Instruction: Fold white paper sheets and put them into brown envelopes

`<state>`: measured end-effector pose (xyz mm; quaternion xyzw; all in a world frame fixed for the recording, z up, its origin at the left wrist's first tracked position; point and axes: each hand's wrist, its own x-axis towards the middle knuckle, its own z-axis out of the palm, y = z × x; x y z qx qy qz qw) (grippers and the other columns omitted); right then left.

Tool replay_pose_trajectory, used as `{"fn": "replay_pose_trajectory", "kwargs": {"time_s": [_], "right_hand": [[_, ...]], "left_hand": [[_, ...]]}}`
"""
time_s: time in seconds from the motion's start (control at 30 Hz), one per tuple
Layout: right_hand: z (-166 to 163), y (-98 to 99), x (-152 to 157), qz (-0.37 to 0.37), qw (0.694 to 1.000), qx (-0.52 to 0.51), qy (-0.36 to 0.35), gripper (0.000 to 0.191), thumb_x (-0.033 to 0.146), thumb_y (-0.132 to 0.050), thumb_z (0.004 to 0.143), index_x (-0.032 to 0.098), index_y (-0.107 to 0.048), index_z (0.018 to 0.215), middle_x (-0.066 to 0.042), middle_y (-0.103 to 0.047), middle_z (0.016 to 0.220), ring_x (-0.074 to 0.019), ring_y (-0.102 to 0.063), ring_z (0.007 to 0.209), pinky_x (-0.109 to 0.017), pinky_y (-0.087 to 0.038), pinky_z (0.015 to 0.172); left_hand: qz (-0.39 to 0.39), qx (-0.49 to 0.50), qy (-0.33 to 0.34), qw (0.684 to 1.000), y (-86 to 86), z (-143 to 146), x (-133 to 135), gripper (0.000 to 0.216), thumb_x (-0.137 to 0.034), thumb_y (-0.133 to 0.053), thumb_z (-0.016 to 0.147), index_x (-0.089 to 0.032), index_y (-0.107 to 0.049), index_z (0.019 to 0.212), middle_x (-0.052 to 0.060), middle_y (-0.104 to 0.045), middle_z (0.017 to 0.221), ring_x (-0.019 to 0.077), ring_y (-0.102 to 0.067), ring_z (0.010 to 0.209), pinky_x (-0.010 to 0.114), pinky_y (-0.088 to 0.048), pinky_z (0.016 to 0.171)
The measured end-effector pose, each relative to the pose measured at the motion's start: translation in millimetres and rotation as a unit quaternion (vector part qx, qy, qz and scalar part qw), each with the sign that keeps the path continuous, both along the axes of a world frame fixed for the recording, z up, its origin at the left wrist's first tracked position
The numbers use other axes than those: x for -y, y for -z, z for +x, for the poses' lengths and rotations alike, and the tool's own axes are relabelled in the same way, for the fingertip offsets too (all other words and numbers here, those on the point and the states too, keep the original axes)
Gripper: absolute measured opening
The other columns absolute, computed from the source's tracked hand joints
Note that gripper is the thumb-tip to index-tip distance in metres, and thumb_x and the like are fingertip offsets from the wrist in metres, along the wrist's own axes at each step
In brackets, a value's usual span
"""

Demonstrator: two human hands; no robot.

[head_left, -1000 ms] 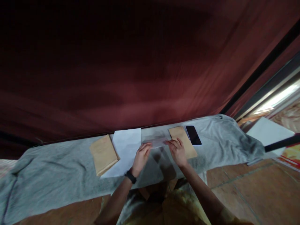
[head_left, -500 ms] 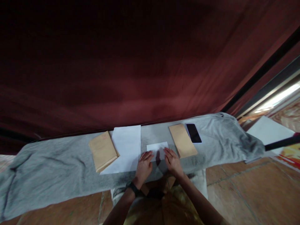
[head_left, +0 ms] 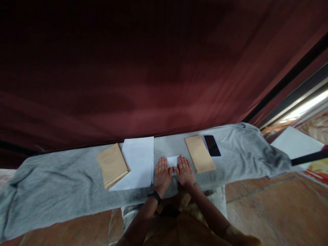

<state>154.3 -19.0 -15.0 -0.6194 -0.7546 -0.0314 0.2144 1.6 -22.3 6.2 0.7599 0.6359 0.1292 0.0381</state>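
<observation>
A small white piece of paper, apparently folded, lies on the grey cloth-covered surface in front of me. My left hand rests flat over its left part, fingers stretched away from me. Over the right part lies my right hand, also flat with the fingers extended. The thumbs nearly meet in the middle, and only a strip of the paper shows between the hands. Left of my left hand is a stack of large white sheets. Brown envelopes lie just right of my right hand.
More brown envelopes overlap the left side of the white sheets. A phone with a dark screen sits beyond the right-hand envelopes. The grey cloth covers the long narrow surface, and a dark red curtain hangs behind it.
Both hands have moved forward on the small paper and flattened, covering more of it. Their thumbs have come closer together. The envelopes, sheets and phone stay in place.
</observation>
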Motion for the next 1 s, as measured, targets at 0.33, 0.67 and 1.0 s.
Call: {"fn": "replay_pose_trajectory", "kwargs": {"time_s": [0.33, 0.67, 1.0], "right_hand": [[0, 1.9, 3, 0.009, 1.000, 0.017, 0.007, 0.056, 0.028, -0.034, 0.102, 0.005, -0.037, 0.153, -0.019, -0.040, 0.156, -0.0309, -0.038, 0.145, -0.049, -0.029, 0.118], [-1, -1.6, 2, -0.016, 0.999, 0.016, 0.027, 0.054, 0.030, -0.034, 0.104, 0.004, -0.040, 0.151, -0.020, -0.041, 0.155, -0.0296, -0.038, 0.145, -0.047, -0.029, 0.118], [-19, -4.1, 6, -0.026, 0.999, 0.006, -0.038, 0.054, 0.036, -0.033, 0.105, 0.010, -0.041, 0.151, -0.015, -0.042, 0.156, -0.0254, -0.036, 0.146, -0.043, -0.027, 0.119]], "left_hand": [[-0.010, 0.014, 0.023, 1.000, -3.1, 26, 2, 0.056, -0.028, -0.032, 0.101, -0.011, -0.034, 0.154, 0.014, -0.032, 0.162, 0.0254, -0.023, 0.152, 0.050, -0.025, 0.124], [0.016, -0.024, -0.005, 1.000, 2.7, 4, 9, 0.060, -0.034, -0.034, 0.101, -0.004, -0.031, 0.153, 0.019, -0.034, 0.160, 0.0273, -0.025, 0.152, 0.048, -0.028, 0.122], [0.001, -0.045, -0.003, 0.999, 3.2, 3, 9, 0.060, -0.017, -0.033, 0.096, -0.005, -0.030, 0.154, 0.017, -0.032, 0.161, 0.0266, -0.023, 0.152, 0.048, -0.027, 0.122]]}}
